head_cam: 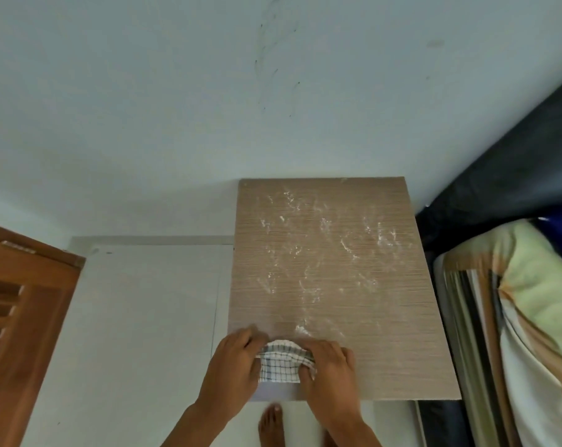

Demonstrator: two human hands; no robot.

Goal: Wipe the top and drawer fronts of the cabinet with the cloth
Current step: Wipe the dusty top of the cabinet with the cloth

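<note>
The cabinet top point(353, 317) is a light wood-grain panel seen from above, smeared with white powdery streaks over its far and middle parts. A white cloth with a dark grid pattern point(282, 366) lies bunched near the front left corner of the top. My left hand point(232, 372) grips the cloth's left side and my right hand point(329, 369) grips its right side, both pressing it onto the surface. The drawer fronts are hidden below the top's front edge.
A pale wall point(208, 108) with dark scuff marks stands behind the cabinet. A bed with a striped cover point(515, 317) and dark headboard point(515, 156) lies close on the right. A brown wooden door point(21, 317) is at left. My bare foot point(271, 424) stands on the white floor.
</note>
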